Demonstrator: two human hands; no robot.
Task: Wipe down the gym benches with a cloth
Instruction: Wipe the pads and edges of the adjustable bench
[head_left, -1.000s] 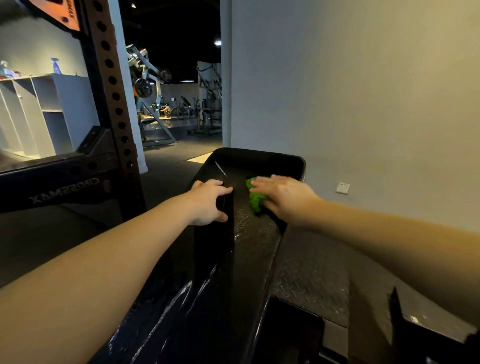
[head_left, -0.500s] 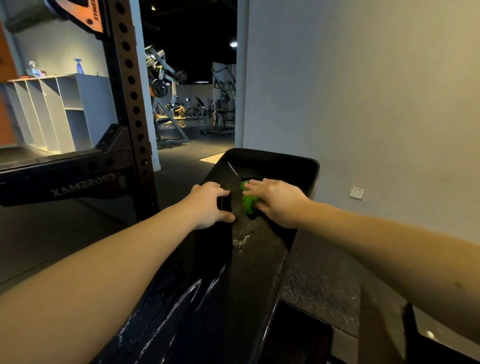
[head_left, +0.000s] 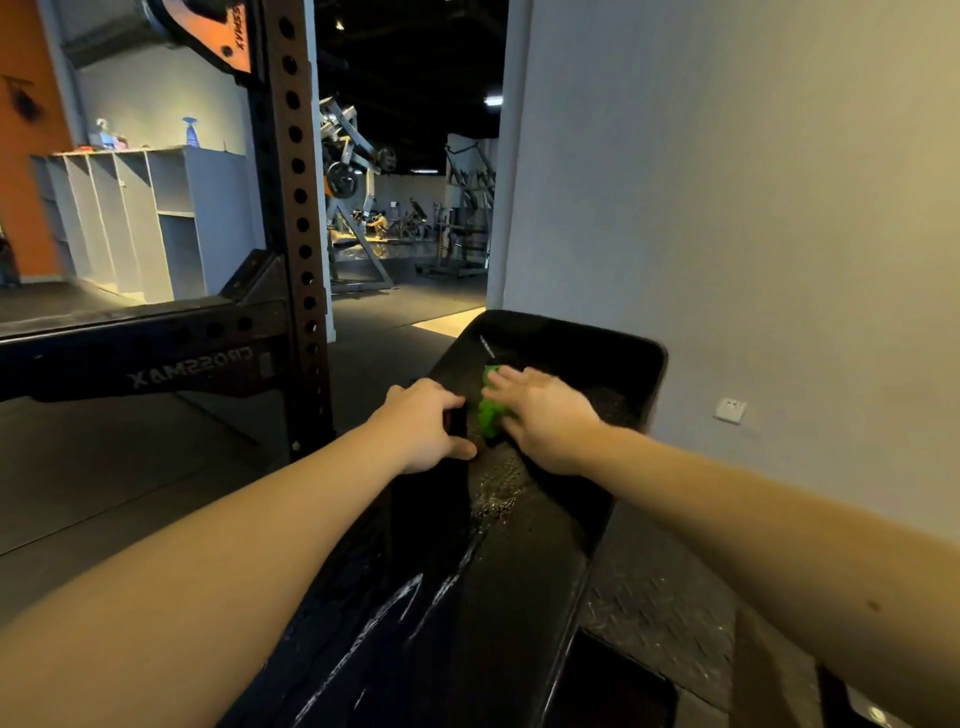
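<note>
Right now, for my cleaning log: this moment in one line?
left hand: grips bench edge | right hand: presses green cloth on bench | step: wiping far end

Rack upright (head_left: 291, 223) left, wall (head_left: 753, 182) right

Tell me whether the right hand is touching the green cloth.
Touching. The head view shows the right hand lying flat on the green cloth, covering its right side.

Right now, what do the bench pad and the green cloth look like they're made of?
Bench pad: probably black vinyl or leatherette, given its pebbled grain and wet, glossy streaks. Green cloth: likely microfibre or terry, fuzzy and bunched under the right hand; too blurred to be sure.
</note>
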